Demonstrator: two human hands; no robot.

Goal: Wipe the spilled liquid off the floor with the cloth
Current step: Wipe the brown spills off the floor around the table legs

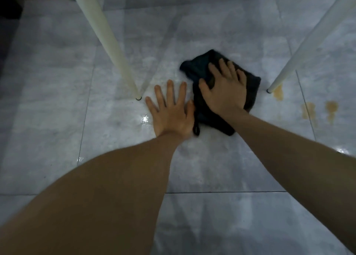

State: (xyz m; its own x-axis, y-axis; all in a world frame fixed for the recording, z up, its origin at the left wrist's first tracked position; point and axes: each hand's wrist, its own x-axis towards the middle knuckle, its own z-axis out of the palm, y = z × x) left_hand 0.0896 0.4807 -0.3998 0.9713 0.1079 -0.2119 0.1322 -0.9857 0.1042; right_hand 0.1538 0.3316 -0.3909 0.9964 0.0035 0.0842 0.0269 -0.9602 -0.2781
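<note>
Cloth point(200, 71), dark and crumpled, lies on the floor point(57, 100) between two white legs. The floor is made of big grey tiles with thin dark lines between them, and it looks shiny and wet in spots. One white leg point(107, 41) slants down on the left and ends at a small dark foot. The other white leg point(308, 44) slants down on the right. Just beside that leg's foot are brownish spill marks point(278, 93), with more of them point(331, 108) farther right. The cloth is apart from these marks.

The right hand point(225, 93) lies flat on top of the cloth, pressing down, with its fingers point(224, 66) spread wide. The cloth sticks out past the fingertips and on both sides of the hand. The left hand point(171, 112) is flat on the bare tile, fingers spread wide, holding nothing. Its thumb touches the cloth's left edge. A small loop point(196, 129) of the cloth hangs out near the left wrist.
</note>
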